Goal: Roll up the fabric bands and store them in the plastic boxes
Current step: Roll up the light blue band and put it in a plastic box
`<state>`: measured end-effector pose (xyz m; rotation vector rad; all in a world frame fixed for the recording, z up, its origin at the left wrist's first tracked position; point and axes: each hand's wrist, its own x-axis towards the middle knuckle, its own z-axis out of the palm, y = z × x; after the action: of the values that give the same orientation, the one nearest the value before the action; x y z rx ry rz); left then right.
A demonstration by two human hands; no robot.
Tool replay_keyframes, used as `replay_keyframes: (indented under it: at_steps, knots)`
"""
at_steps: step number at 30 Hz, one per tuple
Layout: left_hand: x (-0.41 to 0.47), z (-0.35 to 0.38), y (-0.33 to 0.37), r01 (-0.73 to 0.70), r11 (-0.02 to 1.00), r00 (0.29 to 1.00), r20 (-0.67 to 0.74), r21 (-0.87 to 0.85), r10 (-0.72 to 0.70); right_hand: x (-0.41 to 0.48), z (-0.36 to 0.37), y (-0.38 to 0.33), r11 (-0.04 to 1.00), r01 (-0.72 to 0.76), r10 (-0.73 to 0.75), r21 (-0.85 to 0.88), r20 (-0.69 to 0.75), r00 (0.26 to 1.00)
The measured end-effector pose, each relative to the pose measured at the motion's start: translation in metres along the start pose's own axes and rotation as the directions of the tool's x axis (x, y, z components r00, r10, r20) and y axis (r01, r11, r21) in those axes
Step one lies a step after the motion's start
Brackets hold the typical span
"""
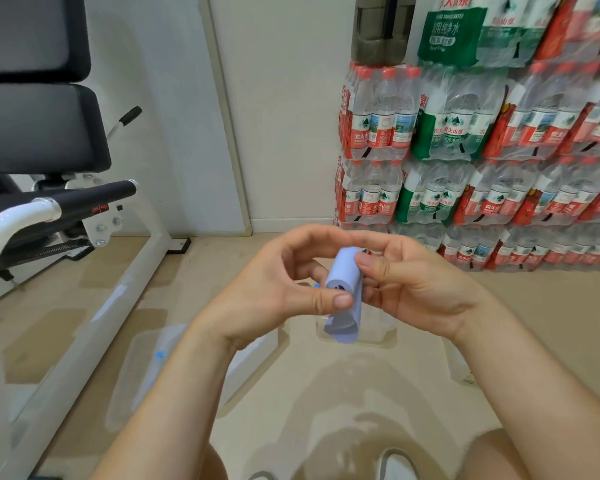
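Observation:
A light purple fabric band point(344, 276), mostly wound into a tight roll, is held up between both hands above the floor. My left hand point(278, 289) pinches the roll's near end with thumb and fingers. My right hand point(409, 282) grips the roll from the right, thumb on top. A loose tail of the band point(343, 327) hangs down below the roll. Under the hands a clear plastic box point(378, 329) stands on the floor, partly hidden. Another clear plastic box point(146, 362) with a blue spot lies on the floor at the left, partly hidden by my left forearm.
A white exercise machine point(84, 271) with black pads and a black-gripped handle fills the left side. Stacked shrink-wrapped packs of water bottles point(482, 150) line the wall at the right. My knees show at the bottom edge over the beige floor point(309, 410).

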<state>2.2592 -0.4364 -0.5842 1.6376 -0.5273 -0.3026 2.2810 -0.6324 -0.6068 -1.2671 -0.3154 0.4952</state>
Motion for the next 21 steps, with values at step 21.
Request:
replay_keyframes:
  at_steps: [21]
  knots:
    - [-0.0019, -0.0045, 0.005, 0.029, 0.982, 0.999, 0.031, 0.187, -0.036, -0.0036, 0.0052, -0.0023, 0.97, -0.081, 0.065, -0.228, -0.079, 0.995]
